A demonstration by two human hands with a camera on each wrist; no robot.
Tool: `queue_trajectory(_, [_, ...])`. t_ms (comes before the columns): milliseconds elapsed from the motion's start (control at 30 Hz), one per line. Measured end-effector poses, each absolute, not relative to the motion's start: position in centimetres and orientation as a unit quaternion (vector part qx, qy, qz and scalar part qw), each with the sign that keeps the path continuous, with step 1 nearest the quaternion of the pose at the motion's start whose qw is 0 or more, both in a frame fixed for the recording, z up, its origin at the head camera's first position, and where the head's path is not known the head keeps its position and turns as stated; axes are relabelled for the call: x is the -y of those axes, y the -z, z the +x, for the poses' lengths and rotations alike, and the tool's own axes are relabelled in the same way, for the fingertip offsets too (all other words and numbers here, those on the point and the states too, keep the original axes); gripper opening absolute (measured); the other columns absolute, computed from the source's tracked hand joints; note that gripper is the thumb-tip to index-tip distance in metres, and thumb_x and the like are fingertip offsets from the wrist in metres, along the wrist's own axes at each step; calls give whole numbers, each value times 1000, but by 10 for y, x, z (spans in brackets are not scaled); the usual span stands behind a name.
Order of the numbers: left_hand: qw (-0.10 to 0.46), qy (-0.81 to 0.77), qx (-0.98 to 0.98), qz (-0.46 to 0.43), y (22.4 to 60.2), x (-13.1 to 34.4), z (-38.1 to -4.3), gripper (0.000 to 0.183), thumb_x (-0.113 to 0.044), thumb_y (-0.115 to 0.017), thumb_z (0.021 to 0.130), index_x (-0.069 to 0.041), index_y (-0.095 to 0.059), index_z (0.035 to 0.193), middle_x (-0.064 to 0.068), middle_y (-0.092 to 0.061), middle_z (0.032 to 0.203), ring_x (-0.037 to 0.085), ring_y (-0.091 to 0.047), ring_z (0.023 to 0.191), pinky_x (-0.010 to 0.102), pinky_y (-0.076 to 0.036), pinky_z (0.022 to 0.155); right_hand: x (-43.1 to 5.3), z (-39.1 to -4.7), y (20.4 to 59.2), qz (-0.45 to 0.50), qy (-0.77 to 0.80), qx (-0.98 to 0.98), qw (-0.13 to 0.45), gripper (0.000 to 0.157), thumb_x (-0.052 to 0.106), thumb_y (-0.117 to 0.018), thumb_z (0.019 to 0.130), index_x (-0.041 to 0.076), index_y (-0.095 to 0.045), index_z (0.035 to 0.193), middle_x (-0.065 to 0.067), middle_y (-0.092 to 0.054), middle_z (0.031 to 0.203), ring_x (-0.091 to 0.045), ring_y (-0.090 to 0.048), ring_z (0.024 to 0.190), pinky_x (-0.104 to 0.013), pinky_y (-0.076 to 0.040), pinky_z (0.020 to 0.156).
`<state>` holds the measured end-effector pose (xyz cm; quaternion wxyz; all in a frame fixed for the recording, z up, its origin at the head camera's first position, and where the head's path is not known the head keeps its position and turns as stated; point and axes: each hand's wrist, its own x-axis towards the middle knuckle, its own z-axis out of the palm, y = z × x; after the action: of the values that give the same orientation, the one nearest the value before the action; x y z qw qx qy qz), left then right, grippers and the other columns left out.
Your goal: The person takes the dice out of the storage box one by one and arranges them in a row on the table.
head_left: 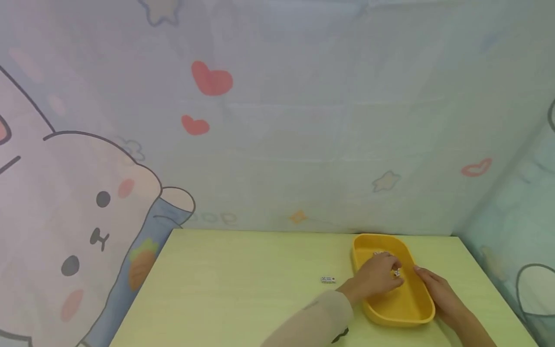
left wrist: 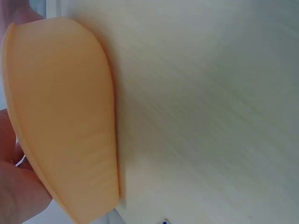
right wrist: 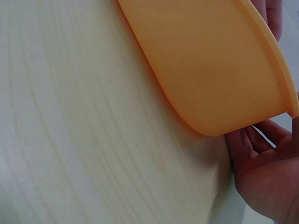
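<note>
A yellow tray [head_left: 399, 306] with rounded corners stands on the right side of the table. My left hand [head_left: 375, 274] reaches in over its left rim and pinches a small white piece with dark marks [head_left: 396, 273]. More small white pieces [head_left: 381, 253] lie at the tray's far end, partly hidden by that hand. At the tray's right side, my right hand [head_left: 442, 295] grips the rim. In the right wrist view, fingers of the right hand [right wrist: 273, 163] reach around the tray's outer wall [right wrist: 205, 70]. The left wrist view shows the left hand [left wrist: 21, 186] beyond the wall.
Left of the tray, another small white piece with dark marks [head_left: 328, 279] lies on the pale wood-grain table [head_left: 243, 289]. A printed cloth backdrop [head_left: 303, 120] hangs right behind the table's far edge and continues along the right side.
</note>
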<state>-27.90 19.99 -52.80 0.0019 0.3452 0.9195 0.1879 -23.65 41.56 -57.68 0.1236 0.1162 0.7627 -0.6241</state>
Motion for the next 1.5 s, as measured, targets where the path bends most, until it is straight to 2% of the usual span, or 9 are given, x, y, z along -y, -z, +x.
queue_trajectory(167, [2, -191, -923, 335, 537, -199, -278, 29, -43, -76, 99, -27, -73, 123, -20, -66, 110, -9, -57, 97, 6, -44, 86, -414, -237, 578, 116, 624, -764, 120, 90, 61, -45, 109, -10, -25, 162, -12, -57, 146, -5, -64, 107, -32, -59, 91])
queue_trajectory(333, [2, -198, -925, 326, 544, -204, -276, 25, -43, -75, 99, -30, -73, 120, -23, -64, 107, -10, -56, 93, 7, -44, 82, -417, -235, 578, 123, 619, -767, 119, 90, 61, -45, 109, -10, -25, 162, -11, -58, 145, -4, -64, 105, -32, -59, 90])
queue_trajectory(600, [-25, -196, -926, 321, 543, -206, -270, 30, -49, -75, 97, -34, -72, 123, -25, -63, 110, -11, -57, 95, 8, -45, 84, -420, -231, 579, 122, 618, -767, 121, 91, 61, -42, 110, -10, -22, 162, -18, -52, 151, -6, -65, 106, -34, -59, 91])
queue_trajectory(900, [-64, -205, -918, 334, 545, -205, -269, 31, -49, -75, 97, -35, -73, 124, -27, -62, 111, -12, -57, 94, 6, -45, 84, -422, -231, 577, 111, 616, -770, 120, 90, 59, -40, 111, -12, -20, 162, -28, -36, 162, 0, -62, 107, -31, -58, 92])
queue_trajectory(1000, [-72, -206, -916, 335, 546, -204, -269, 31, -49, -75, 97, -35, -73, 124, -27, -62, 110, -12, -57, 94, 6, -45, 84, -424, -230, 576, 111, 624, -764, 122, 88, 58, -41, 112, -13, -21, 161, -25, -45, 156, -2, -63, 107, -32, -58, 92])
queue_trajectory(1167, [-64, -217, -915, 335, 551, -203, -264, 31, -48, -77, 96, -35, -74, 124, -28, -63, 110, -12, -58, 94, 7, -45, 83, -425, -224, 580, 110, 638, -750, 133, 84, 53, -41, 113, -12, -23, 161, -9, -60, 140, -10, -66, 108, -36, -59, 92])
queue_trajectory(1233, [-61, -216, -915, 335, 553, -202, -261, 31, -49, -77, 96, -35, -74, 124, -28, -63, 110, -12, -58, 94, 7, -45, 83, -425, -222, 582, 110, 637, -750, 139, 83, 53, -41, 113, -12, -21, 161, -10, -60, 140, -11, -66, 109, -37, -59, 92])
queue_trajectory(1367, [-76, -203, -916, 338, 555, -201, -261, 31, -50, -76, 96, -36, -74, 124, -28, -63, 109, -12, -58, 95, 7, -45, 84, -424, -222, 582, 103, 632, -755, 142, 86, 55, -40, 113, -11, -17, 162, -19, -54, 149, -11, -65, 111, -38, -59, 93])
queue_trajectory(1500, [-83, -191, -918, 337, 551, -197, -264, 30, -48, -76, 97, -37, -74, 125, -27, -63, 113, -10, -60, 100, 8, -47, 87, -421, -229, 579, 84, 639, -751, 146, 85, 55, -38, 113, -10, -16, 164, -18, -53, 151, -10, -65, 113, -38, -59, 95])
